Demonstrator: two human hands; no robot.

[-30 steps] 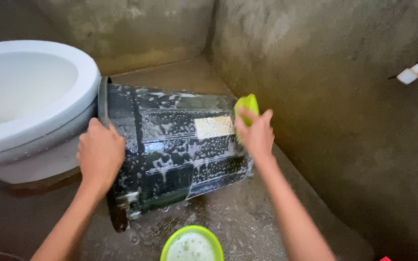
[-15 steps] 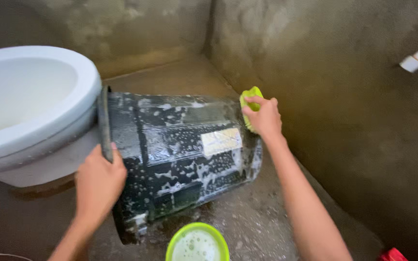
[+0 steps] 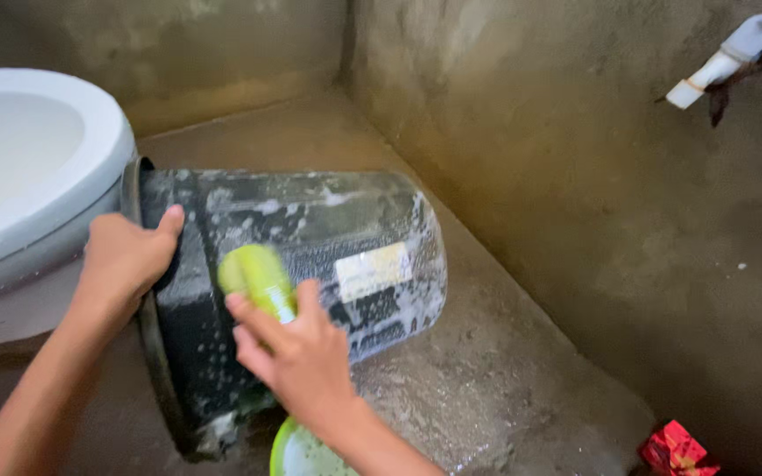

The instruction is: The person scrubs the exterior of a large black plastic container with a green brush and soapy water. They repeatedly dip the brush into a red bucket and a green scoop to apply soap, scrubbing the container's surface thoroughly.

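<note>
1. The black bucket (image 3: 310, 264) lies on its side on the wet concrete floor (image 3: 487, 388), soapy, its long axis running left to right, rim toward the white toilet (image 3: 28, 176), base toward the wall (image 3: 593, 176).
2. The left hand (image 3: 125, 260) clasps the bucket's rim, its grip closed on it.
3. The right hand (image 3: 297, 357) presses a green sponge (image 3: 257, 278) against the bucket's side, its grip closed around it.
4. A green bowl (image 3: 297, 454) sits just below that hand.

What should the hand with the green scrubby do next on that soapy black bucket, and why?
Probably sweep the green sponge along the bucket's side toward its base. The right hand presses the sponge near the rim end of the black bucket, which lies on its side, foamy, while the left hand steadies the rim.
</note>
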